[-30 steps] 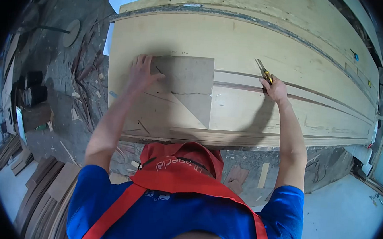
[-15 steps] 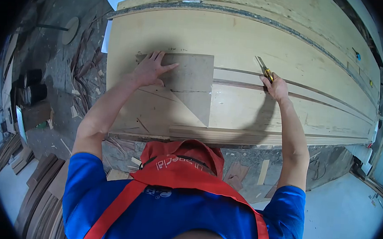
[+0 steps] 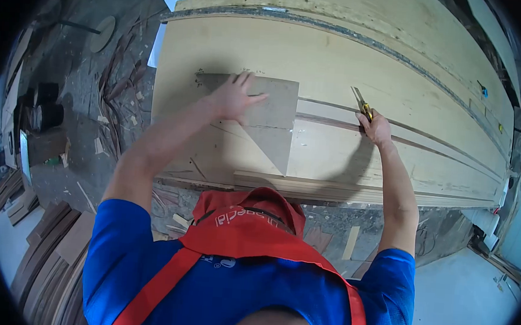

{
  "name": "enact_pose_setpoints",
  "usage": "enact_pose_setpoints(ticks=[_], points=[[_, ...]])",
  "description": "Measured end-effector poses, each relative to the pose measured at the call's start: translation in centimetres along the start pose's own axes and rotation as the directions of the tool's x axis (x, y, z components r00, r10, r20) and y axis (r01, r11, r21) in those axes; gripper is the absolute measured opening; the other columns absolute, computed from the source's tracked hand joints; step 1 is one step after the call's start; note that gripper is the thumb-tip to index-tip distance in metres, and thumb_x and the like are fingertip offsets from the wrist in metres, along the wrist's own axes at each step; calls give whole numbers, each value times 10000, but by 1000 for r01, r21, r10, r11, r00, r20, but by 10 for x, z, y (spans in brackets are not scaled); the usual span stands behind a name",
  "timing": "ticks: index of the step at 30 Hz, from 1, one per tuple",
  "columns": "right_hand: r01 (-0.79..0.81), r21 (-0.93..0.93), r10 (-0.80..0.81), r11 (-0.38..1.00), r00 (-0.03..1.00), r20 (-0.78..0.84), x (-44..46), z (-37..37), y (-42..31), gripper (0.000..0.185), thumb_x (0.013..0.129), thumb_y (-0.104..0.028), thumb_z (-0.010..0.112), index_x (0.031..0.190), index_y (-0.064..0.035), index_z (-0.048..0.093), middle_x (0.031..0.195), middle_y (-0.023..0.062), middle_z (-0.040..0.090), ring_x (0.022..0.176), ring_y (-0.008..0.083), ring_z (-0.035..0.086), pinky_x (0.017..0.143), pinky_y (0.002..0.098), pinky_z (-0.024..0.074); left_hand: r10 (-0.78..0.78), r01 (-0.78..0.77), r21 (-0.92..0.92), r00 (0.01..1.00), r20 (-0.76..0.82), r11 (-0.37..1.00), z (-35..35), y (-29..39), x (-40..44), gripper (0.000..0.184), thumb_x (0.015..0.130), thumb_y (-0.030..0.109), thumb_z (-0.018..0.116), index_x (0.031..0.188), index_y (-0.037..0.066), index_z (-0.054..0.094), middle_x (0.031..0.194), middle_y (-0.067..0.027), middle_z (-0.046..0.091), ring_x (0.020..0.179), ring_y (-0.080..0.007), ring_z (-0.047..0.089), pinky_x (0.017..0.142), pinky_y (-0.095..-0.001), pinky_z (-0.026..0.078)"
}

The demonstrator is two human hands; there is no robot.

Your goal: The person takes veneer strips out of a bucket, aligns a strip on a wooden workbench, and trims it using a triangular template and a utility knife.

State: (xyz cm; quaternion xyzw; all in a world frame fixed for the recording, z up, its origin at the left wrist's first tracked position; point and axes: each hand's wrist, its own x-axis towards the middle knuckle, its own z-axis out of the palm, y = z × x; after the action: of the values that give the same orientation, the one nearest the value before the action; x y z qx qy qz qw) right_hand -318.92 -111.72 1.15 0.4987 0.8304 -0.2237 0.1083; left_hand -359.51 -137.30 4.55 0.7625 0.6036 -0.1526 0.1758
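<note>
Our left hand (image 3: 233,100) has shifted rightward over the triangular sheet (image 3: 276,108), fingers wide, perhaps steadying it, while our right hand (image 3: 377,129) grips a knife (image 3: 366,109), blade pointing away.

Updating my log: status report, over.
Right hand: grips yellow-and-black utility knife. Left hand: over triangular grey-brown sheet, contact unclear, partly blocking view of it.

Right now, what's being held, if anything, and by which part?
The right hand holds a utility knife by its handle; the left hand, open over the triangular sheet, grips nothing visible.
</note>
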Motion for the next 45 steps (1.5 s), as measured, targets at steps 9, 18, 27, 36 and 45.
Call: enact_pose_setpoints(ticks=[9,18,27,36,45], points=[[-21,16,21,1000,999,25,-6,0,-2,638,897,-639,633,1227,-94,606,1021,229,717,996,423,675,864,494,533,-105,100,-79,992,-64,992,5,69,27,1084,769,620,759,1588,89,288,1606,-337,191,1492,-523,169,1101,-701,308],[245,-38,-246,969,969,-24,-20,6,11,650,881,-620,660,1317,-152,547,943,186,730,886,418,694,758,505,551,-203,214,-80,970,135,973,-17,93,41,1182,751,576,804,1585,-10,205,1636,-300,152,1502,-547,104,1082,-737,314],[374,-233,-393,898,919,-40,-20,-1,18,545,939,-561,612,1312,-169,555,931,161,734,829,394,705,716,485,558,-194,200,-22,970,146,980,-13,96,50,1186,757,554,808,1575,-44,193,1645,-293,126,1507,-536,106,1062,-736,350],[1,98,25,995,964,-263,-50,7,7,490,1020,-455,541,1237,-16,568,884,246,705,808,443,695,694,520,551,-177,181,-14,972,153,983,-16,98,48,1197,753,567,805,1576,-42,186,1645,-291,122,1506,-537,104,1075,-737,340],[-48,477,109,878,989,-101,-100,97,-185,460,1035,-354,493,940,83,601,800,348,665,783,526,671,713,568,544,-163,171,-48,978,127,984,-11,93,51,1183,761,546,806,1575,-51,190,1642,-304,123,1495,-558,111,1063,-768,307]])
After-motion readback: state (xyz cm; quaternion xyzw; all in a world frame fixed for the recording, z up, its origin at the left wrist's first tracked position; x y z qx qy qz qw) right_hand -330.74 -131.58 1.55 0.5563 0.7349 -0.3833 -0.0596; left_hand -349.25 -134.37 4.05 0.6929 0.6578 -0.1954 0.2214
